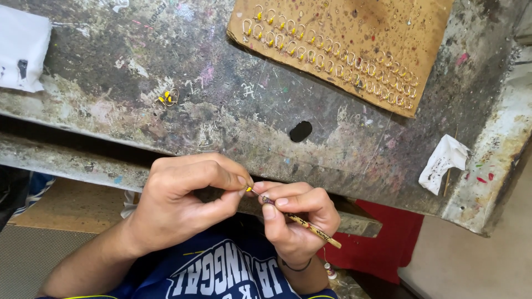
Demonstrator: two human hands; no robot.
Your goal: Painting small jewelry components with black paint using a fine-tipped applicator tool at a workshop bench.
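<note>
My left hand (183, 199) pinches a tiny yellow-tipped wire piece (249, 189) between thumb and forefinger, just below the workbench edge. Touching it from the right, my right hand (296, 218) grips a thin paint-flecked brush (302, 221), its tip pointing at the yellow piece and its handle slanting down to the right. Both hands hover over my lap, close to the bench's front edge.
On the paint-stained workbench (166, 72) lies a brown cardboard sheet (360, 33) holding rows of several wire loops with yellow tips. A few loose yellow-tipped loops (168, 98) lie at left. White cloth (19, 47) at far left, crumpled tissue (443, 163) at right, dark hole (300, 131) near the edge.
</note>
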